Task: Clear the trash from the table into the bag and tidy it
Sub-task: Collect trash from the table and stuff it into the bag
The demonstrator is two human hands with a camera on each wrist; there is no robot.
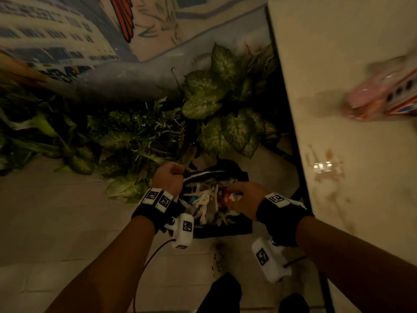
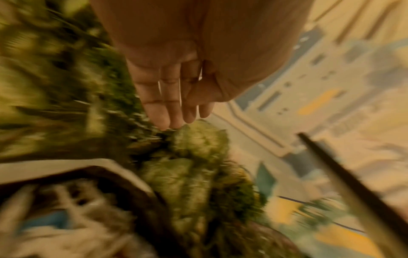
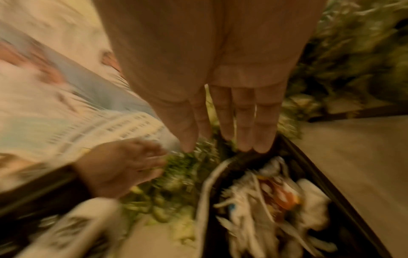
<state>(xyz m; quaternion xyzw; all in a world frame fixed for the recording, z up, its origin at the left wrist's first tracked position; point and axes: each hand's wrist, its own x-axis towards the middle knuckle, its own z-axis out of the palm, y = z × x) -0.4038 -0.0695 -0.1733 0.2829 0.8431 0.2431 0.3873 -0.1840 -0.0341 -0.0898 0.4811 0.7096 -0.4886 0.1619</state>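
Black bag point(image 1: 223, 231) sits open on the floor point(image 1: 56, 211), just left of the bench point(image 1: 338, 53) edge and on the near side of a bank of leafy plants point(image 1: 216, 91). It's stuffed w/ trash point(image 1: 207, 204): white crumpled paper and plastic, an orange-red scrap, a bit of blue.

Left grip point(image 1: 168, 177) is at the bag's far-left corner, by the rim. From the head view it looks bunched, but the wrist view shows its fingers point(image 2: 154, 97) straight and together w/ nothing in them, so released. Can't tell whether it touches the rim.

Right grip point(image 1: 246, 199) hangs over the right side of the bag mouth, above the trash. Wrist view shows its fingers point(image 3: 243, 122) straight, tips pointing at the bag's far rim; released too, nothing clasped. Contact w/ the trash can't be made out.

On the bench, far right, lies a pinkish packet point(image 1: 381, 96) w/ a red, white and blue end, too blurred to read. Nearer along the bench top are brownish smears point(image 1: 327, 168) and a shiny patch.

Behind the plants runs a painted wall point(image 1: 56, 30) showing buildings. Both wrists carry black bands w/ white marker blocks.
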